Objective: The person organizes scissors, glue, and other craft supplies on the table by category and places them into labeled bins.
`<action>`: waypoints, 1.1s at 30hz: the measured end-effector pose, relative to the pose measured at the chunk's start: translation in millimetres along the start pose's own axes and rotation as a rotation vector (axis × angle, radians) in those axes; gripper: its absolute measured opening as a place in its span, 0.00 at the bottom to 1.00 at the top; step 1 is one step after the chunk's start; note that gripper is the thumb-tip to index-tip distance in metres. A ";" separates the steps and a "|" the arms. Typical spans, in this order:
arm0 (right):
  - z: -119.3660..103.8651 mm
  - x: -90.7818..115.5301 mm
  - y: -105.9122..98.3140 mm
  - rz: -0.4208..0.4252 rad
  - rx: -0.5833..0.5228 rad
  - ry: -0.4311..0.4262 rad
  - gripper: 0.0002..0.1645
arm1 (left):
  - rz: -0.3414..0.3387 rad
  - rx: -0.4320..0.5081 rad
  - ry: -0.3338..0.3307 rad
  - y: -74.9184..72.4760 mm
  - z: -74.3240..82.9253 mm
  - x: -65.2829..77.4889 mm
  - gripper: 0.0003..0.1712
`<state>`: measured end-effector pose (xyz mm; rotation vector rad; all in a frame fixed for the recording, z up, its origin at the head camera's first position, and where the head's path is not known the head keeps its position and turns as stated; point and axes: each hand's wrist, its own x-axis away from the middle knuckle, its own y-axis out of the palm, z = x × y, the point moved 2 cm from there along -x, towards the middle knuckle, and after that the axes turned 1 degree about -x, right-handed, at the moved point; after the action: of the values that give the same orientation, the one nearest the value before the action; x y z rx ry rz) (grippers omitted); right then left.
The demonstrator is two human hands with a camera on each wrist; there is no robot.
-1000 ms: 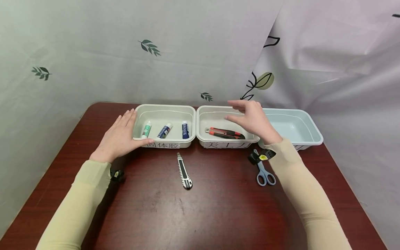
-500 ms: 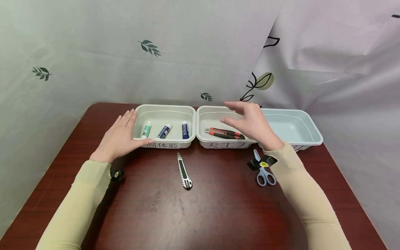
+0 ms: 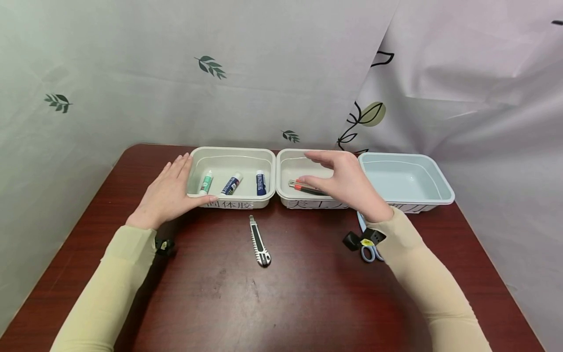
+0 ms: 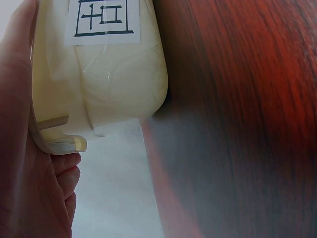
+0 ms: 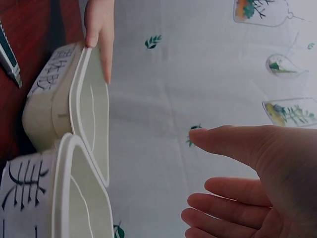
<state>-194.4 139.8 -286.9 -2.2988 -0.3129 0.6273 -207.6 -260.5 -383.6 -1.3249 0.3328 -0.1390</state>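
My left hand (image 3: 169, 190) rests along the left end of a cream bin (image 3: 230, 205), fingers straight on its rim and thumb near the front corner. In the left wrist view that bin's side (image 4: 119, 84) shows close by. Inside the bin lie a green glue stick (image 3: 205, 182) and two blue glue sticks, one tilted (image 3: 231, 184) and one straighter (image 3: 261, 183). Above the middle cream bin (image 3: 303, 203) hovers my right hand (image 3: 347, 178), thumb and fingers apart, holding nothing. Below it are red-and-black utility knives (image 3: 308, 189), partly hidden by the hand.
A light blue bin (image 3: 409, 178) stands at the right of the row. On the brown table (image 3: 264, 308) lie a silver-and-black utility knife (image 3: 259, 242) and blue-handled scissors (image 3: 367, 253), partly behind the right wrist's camera. A patterned curtain (image 3: 246, 73) hangs behind.
My right hand has moved left and lower over the middle bin, covering more of the knives there and uncovering more of the blue bin. The left hand has stayed put.
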 end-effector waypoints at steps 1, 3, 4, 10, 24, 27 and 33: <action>-0.8 0.3 1.4 0.004 0.002 -0.013 0.33 | 0.002 -0.001 0.002 -0.1 0.2 -0.1 0.72; -2.7 0.9 4.3 0.008 0.008 -0.039 0.33 | 0.005 -0.003 0.006 0.0 0.2 -0.4 0.72; -3.4 1.4 5.6 0.007 0.012 -0.043 0.33 | 0.008 -0.003 0.008 0.0 0.0 -0.6 0.72; -7.5 4.3 13.8 -0.014 0.009 -0.060 0.31 | 0.009 0.000 0.010 -0.3 -0.4 -0.8 0.72; -15.2 12.3 37.2 -0.105 -0.079 -0.031 0.33 | 0.008 0.004 0.006 -1.2 0.3 -0.8 0.72; -16.0 14.3 42.7 -0.127 -0.097 -0.027 0.33 | 0.008 0.003 0.008 -1.1 0.5 -0.8 0.72; -17.7 19.9 52.8 -0.153 -0.084 -0.018 0.34 | 0.012 0.009 0.006 -1.0 0.7 -0.5 0.72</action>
<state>-166.0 99.7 -319.9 -2.3226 -0.5274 0.5674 -207.7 -260.0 -382.4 -1.3138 0.3448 -0.1341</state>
